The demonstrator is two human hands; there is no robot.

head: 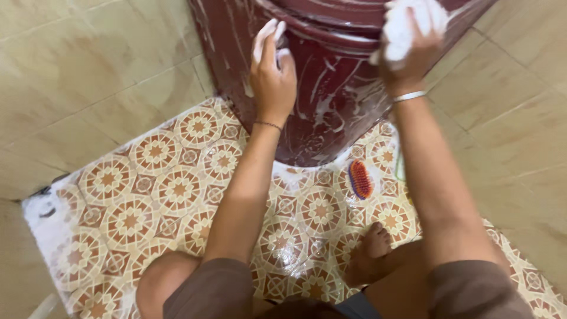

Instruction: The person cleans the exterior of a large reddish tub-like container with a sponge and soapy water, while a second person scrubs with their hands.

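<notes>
Right hand [413,50] was up high, fingers curled tight round a soapy white cloth [407,23], pressing that wad against the upper rim of the dark red toilet [331,88]. A firm closed grip there, cloth bunched and bulging out above the knuckles. A pale bangle [409,95] sat at that wrist.

Left hand [273,74] held nothing; fingers were loosely bent, foam-covered tips resting on the toilet's side just below the rim, palm flat toward the bowl. A thin dark bracelet [269,125] circled that wrist.

The toilet stood straight ahead of both hands, at the top of the view, its rounded body bulging toward the person and streaked with white suds. Its long axis ran up and away from the camera, base meeting the floor between the two forearms. Both hands were in contact with it; the right one reached a little farther up and back, the left lay nearer the front curve.

Down on the patterned floor tiles [177,189], an orange-bristled scrub brush [360,178] lay just beside the toilet's base, lengthwise toward the bowl, nearer the right arm but untouched. A bare foot [369,251] was planted below it, with the knees bent at the bottom of the frame. Plain beige wall tiles [88,77] closed in both sides.
</notes>
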